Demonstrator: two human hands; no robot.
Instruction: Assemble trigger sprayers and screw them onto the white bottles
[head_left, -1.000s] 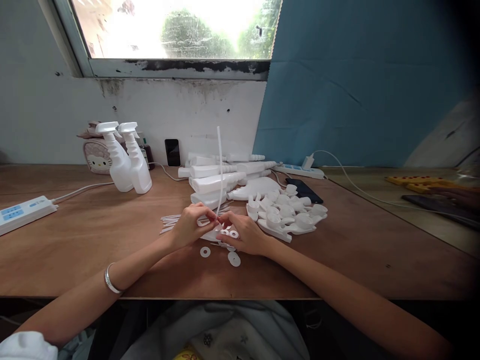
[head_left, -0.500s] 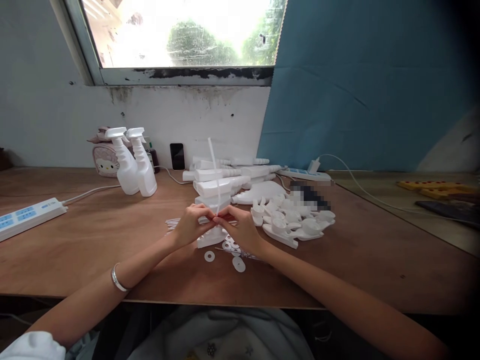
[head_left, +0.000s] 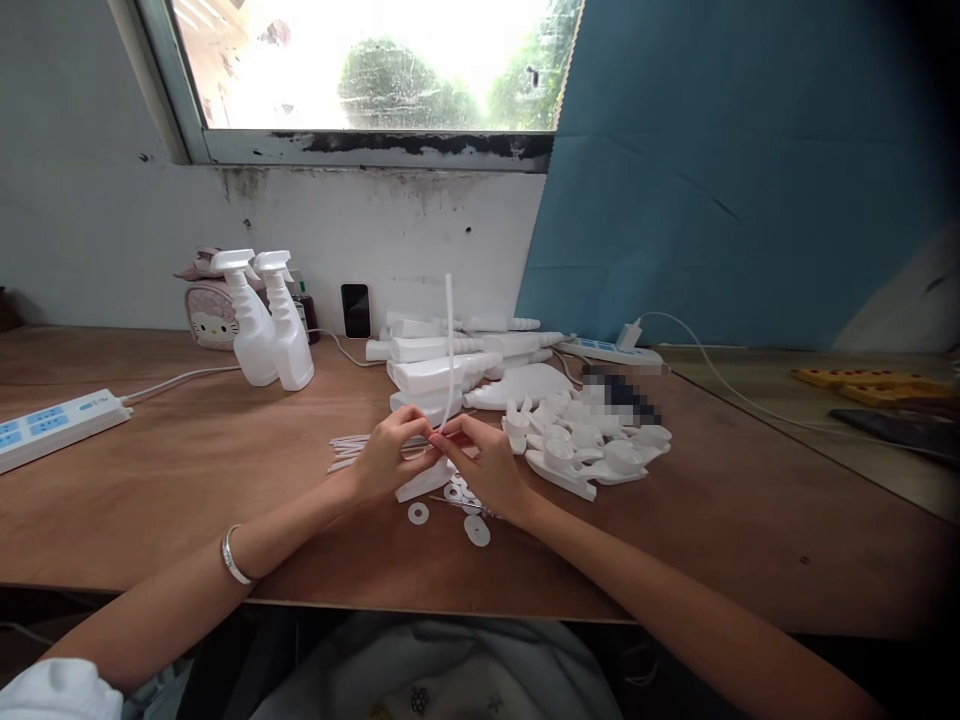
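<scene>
My left hand (head_left: pixel 390 452) and my right hand (head_left: pixel 486 462) meet fingertip to fingertip, both closed in a pinch. Between them stands a thin white plastic tube (head_left: pixel 451 340), rising nearly upright with a slight bend near its lower end. That end is hidden by my fingers. Directly below them is a white spray trigger head (head_left: pixel 421 484), partly covered by my hands; how it joins the tube cannot be made out. Flat white ring washers (head_left: pixel 477 530) lie beneath my right hand. A bundle of thin white tubes (head_left: pixel 346 450) lies behind my left hand.
White spray trigger heads (head_left: pixel 577 450) are heaped to the right. White bottles (head_left: pixel 442 372) lie stacked behind my hands. Two assembled spray bottles (head_left: pixel 289 340) stand at the left, near a phone (head_left: pixel 355 310). Power strips (head_left: pixel 60 425) and cables cross the table (head_left: pixel 187 500).
The tube's upper part has swung rightward and now stands straighter. Both hands have barely shifted and still pinch together. The view has tilted slightly.
</scene>
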